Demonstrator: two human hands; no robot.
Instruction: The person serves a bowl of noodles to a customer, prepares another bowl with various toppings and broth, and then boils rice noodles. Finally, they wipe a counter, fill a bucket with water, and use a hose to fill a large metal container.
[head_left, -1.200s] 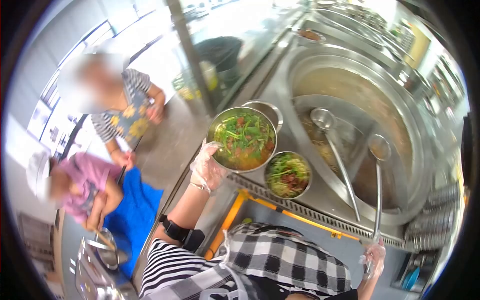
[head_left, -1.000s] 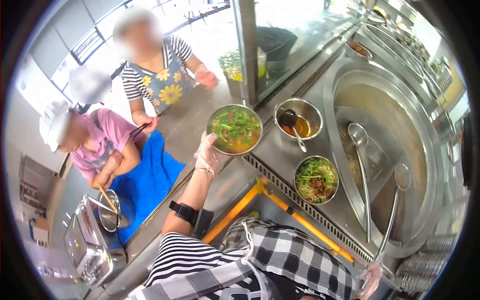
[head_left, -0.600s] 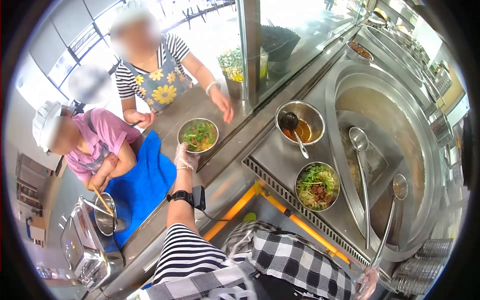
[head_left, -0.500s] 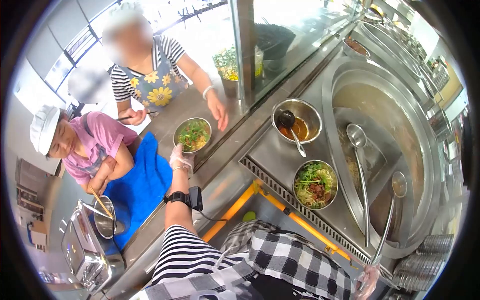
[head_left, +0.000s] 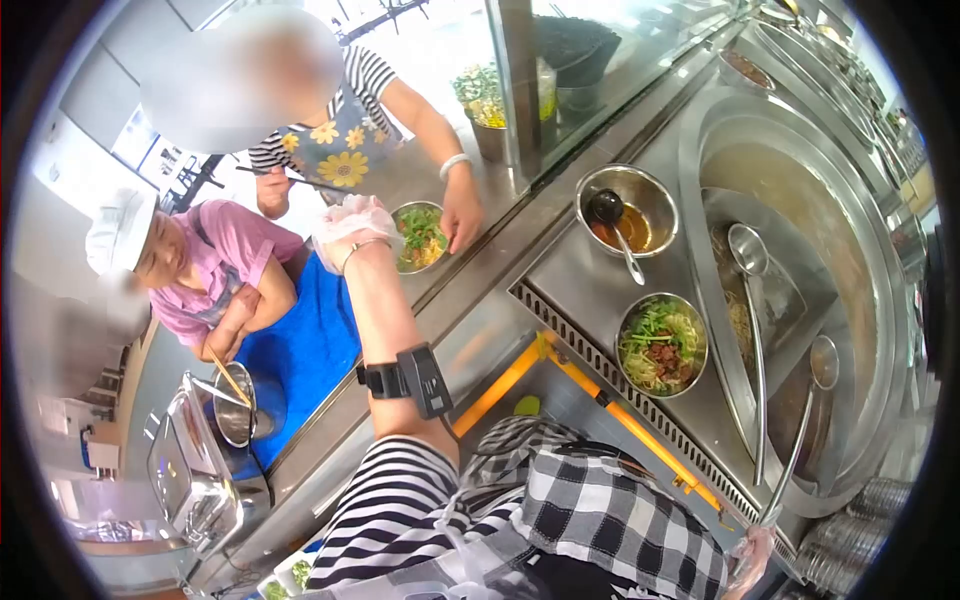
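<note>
Handover, by the look of it: at eleven o'clock our left hand (head_left: 357, 228) sits by the garnished bowl (head_left: 421, 240) on the bench (head_left: 425, 184), grip unclear, our right hand (head_left: 752, 560) wraps the ladle (head_left: 792, 460) at five, and letting go calls for steadiness.

The left hand (head_left: 357, 230) hides part of 1 bowl (head_left: 424, 240); 1 co-worker's head (head_left: 245, 75) is blurred.

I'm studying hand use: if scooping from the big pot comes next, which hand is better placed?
Right, probably: the right hand holds the end of a ladle in the pot, while the left hand is away beside a food bowl.
</note>
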